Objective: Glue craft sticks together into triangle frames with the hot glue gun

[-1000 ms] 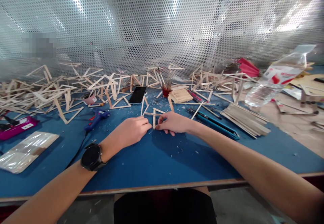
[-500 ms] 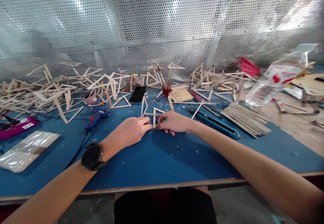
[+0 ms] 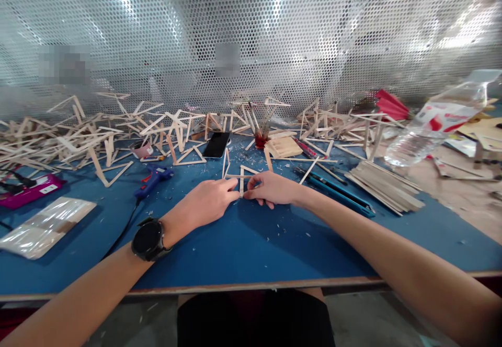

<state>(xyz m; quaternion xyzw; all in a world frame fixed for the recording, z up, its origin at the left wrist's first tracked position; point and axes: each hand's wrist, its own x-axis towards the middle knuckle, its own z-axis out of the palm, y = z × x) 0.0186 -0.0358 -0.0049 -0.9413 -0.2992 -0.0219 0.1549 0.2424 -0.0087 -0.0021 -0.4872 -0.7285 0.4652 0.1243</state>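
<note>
Between my fingertips, at the middle of the blue table, is a small frame of joined wooden craft sticks [image 3: 242,174]. My left hand [image 3: 206,199], below a black wristwatch [image 3: 148,239], is closed with thumb and forefinger at the frame's left side. On the other side my right hand [image 3: 271,188] pinches the near end of the same frame, its other fingers curled under. Both hands rest low over the table, and the fingers partly hide the sticks. Just beyond the left fingers stands another thin stick piece [image 3: 226,162].
A blue glue gun [image 3: 152,181] with its cord lies left, near a purple power strip [image 3: 35,190] and a plastic-wrapped pack [image 3: 47,227]. Behind are a phone [image 3: 216,145] and heaped stick frames [image 3: 78,138]. Rightward lie a teal cutter [image 3: 341,194], loose sticks [image 3: 382,186] and a bottle [image 3: 435,119].
The whole view has shifted slightly. Both hands stay at the stick frame with almost the same grip; the fingertips have barely moved.
</note>
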